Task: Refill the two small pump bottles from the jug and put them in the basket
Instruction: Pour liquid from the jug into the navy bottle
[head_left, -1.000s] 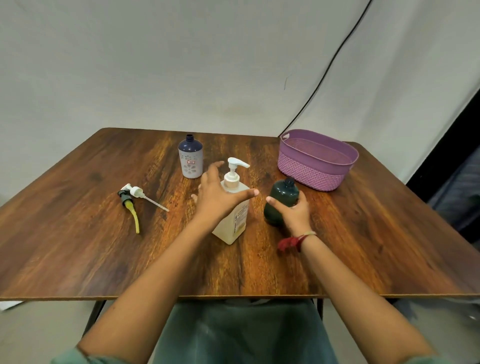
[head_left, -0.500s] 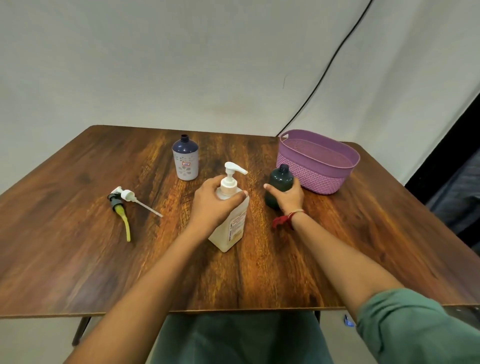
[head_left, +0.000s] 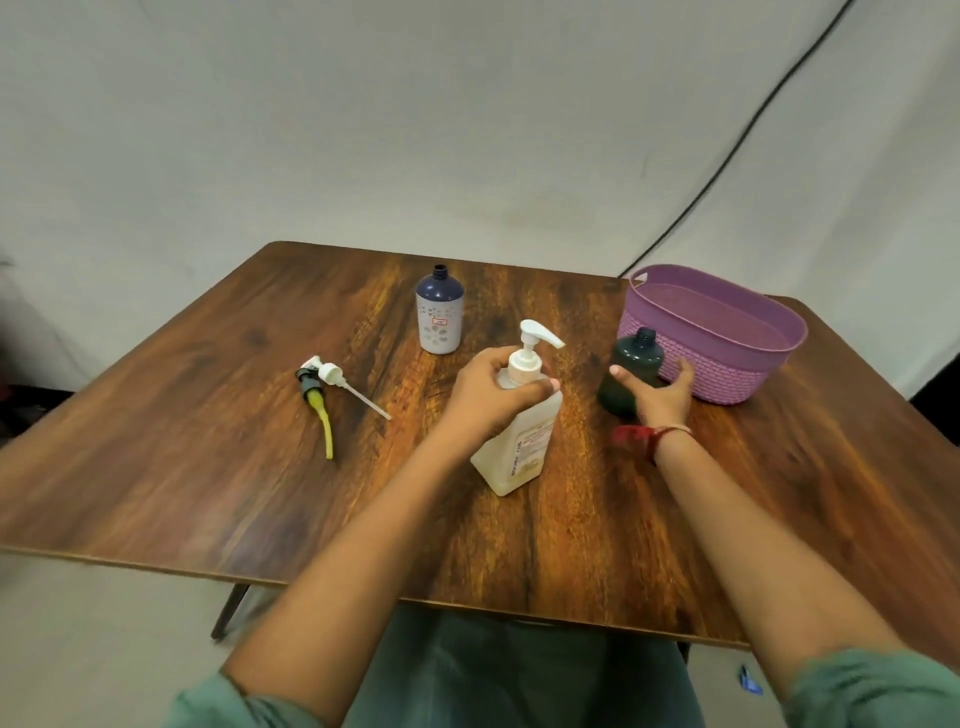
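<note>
Cream jug stands on the wooden table with its white pump on. The left hand grips it at the shoulder, fingers curled round the collar under the spout and thumb lying across the front. Just right of the jug, the right hand holds the green bottle, thumb on its near side and fingers wrapped round its far side. That bottle's neck is open. The blue bottle, also open-necked, stands behind the jug and slightly left. The two small pumps lie well to the jug's left. The basket sits right of the jug, just beyond the green bottle.

The step looks to be getting the jug's pump off so it can pour. Only one hand is on the jug, so the body may spin with the collar. Pressing it down onto the table while twisting should help, or else moving the right hand over to brace it. Turn the collar, not the spout. Lift the dip tube out slowly, since it will likely drip, and keep the green bottle close and upright
</note>
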